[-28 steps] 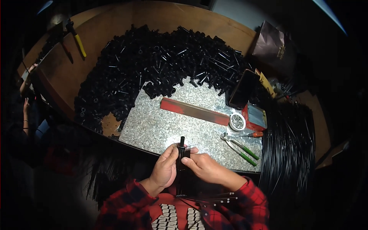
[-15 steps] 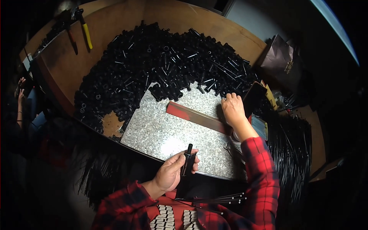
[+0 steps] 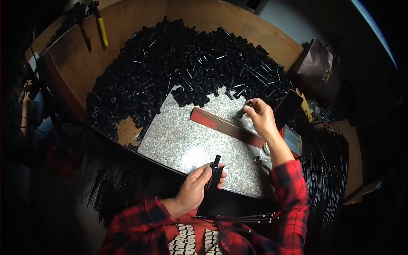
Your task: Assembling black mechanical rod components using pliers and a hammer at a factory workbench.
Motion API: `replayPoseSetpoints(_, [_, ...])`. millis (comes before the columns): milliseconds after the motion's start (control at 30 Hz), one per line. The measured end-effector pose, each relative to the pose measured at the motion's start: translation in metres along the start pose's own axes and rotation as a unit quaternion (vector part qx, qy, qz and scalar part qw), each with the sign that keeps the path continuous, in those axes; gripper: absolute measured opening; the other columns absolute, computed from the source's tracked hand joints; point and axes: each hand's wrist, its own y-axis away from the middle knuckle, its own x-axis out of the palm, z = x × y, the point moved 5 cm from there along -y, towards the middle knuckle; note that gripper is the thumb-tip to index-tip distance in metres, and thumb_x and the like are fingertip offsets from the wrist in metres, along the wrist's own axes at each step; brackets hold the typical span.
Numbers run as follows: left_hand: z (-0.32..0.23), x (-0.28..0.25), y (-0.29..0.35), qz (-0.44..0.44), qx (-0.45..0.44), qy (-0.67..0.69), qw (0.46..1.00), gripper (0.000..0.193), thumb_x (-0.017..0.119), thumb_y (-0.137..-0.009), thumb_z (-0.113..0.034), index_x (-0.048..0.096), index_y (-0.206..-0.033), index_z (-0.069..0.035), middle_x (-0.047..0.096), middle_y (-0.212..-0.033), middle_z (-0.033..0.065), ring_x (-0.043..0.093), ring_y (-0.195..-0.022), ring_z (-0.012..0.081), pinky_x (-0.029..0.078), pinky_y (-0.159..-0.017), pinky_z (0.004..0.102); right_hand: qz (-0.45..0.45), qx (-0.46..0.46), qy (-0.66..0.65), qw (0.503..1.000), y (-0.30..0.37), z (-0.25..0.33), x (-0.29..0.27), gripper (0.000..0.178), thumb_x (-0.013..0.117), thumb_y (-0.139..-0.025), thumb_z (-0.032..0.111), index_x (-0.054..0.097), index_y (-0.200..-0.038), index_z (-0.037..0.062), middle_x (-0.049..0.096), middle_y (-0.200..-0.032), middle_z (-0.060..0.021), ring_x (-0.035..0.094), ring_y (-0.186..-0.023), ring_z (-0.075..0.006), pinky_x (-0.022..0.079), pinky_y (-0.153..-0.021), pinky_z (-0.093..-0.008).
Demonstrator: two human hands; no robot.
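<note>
Low in front of my body, my left hand is wrapped round a black cylindrical part, held upright. A thinner black stem sticks up out of its top. Farther off to the right, my right hand pinches a short black tube above the speckled grey slab. Beyond the slab rises a large heap of black tubular parts; several lie at its near edge, left of my right hand. A long red-and-brown bar lies across the slab between my hands.
Wooden walls enclose the heap, with yellow-handled pliers on the left one. To the right are a phone-like dark slab, a small box, thin black rods and a dark bag. White-tipped rods lie across my lap.
My right hand has lifted off the heap's near edge, turned over and come away with a short black tube. My left hand keeps its hold on the cylindrical part. The whole view has shifted slightly.
</note>
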Motion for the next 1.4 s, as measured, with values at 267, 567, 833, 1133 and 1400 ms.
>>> replayPoseSetpoints(267, [0.001,0.012,0.007,0.008,0.019,-0.025,0.999,0.041,0.038,-0.101,-0.027,0.047,-0.128,0.002,0.058,-0.102,0.0069,0.054,-0.089,0.0105,0.047,-0.078,0.0255,0.223,0.074,-0.407,0.883,0.085,0.077,0.021,0.033,0.054,-0.091,0.008,0.046,-0.122,-0.0009,0.061,-0.107,-0.0159,0.063,-0.094,-0.0216,0.053,-0.080,-0.0327])
replayPoseSetpoints(567, [0.003,0.020,0.014,0.004,0.078,-0.088,0.993,0.037,0.037,-0.102,-0.030,0.056,-0.106,0.001,0.058,-0.092,0.0038,0.052,-0.080,0.0092,0.045,-0.073,0.0239,0.239,-0.013,-0.234,0.942,0.120,0.104,0.024,0.037,0.064,-0.084,0.002,0.047,-0.117,0.0021,0.058,-0.107,-0.0111,0.059,-0.097,-0.0168,0.048,-0.084,-0.0292])
replayPoseSetpoints(833, [-0.004,0.026,0.022,0.029,0.090,-0.161,0.982,0.038,0.032,-0.103,-0.029,0.055,-0.109,0.001,0.058,-0.089,0.0030,0.052,-0.079,0.0090,0.044,-0.076,0.0246,0.189,0.007,-0.209,0.959,0.135,0.119,0.023,0.047,0.063,-0.084,-0.002,0.038,-0.123,0.0033,0.059,-0.105,-0.0113,0.057,-0.097,-0.0150,0.049,-0.085,-0.0287])
replayPoseSetpoints(1133, [-0.004,0.021,0.023,-0.011,0.128,-0.216,0.968,0.036,0.035,-0.102,-0.029,0.056,-0.110,-0.001,0.059,-0.088,0.0014,0.052,-0.082,0.0070,0.044,-0.076,0.0239,0.195,-0.061,-0.107,0.973,0.137,0.133,0.026,0.044,0.058,-0.084,-0.008,0.039,-0.122,0.0027,0.057,-0.107,-0.0106,0.056,-0.100,-0.0148,0.049,-0.085,-0.0283])
replayPoseSetpoints(1400, [0.004,0.020,0.016,0.030,0.068,-0.087,0.993,0.041,0.035,-0.102,-0.033,0.058,-0.107,0.000,0.060,-0.091,0.0013,0.052,-0.081,0.0073,0.044,-0.075,0.0240,0.215,-0.055,-0.197,0.955,0.133,0.116,0.031,0.041,0.060,-0.084,-0.006,0.040,-0.119,0.0039,0.056,-0.106,-0.0096,0.056,-0.099,-0.0154,0.049,-0.085,-0.0296])
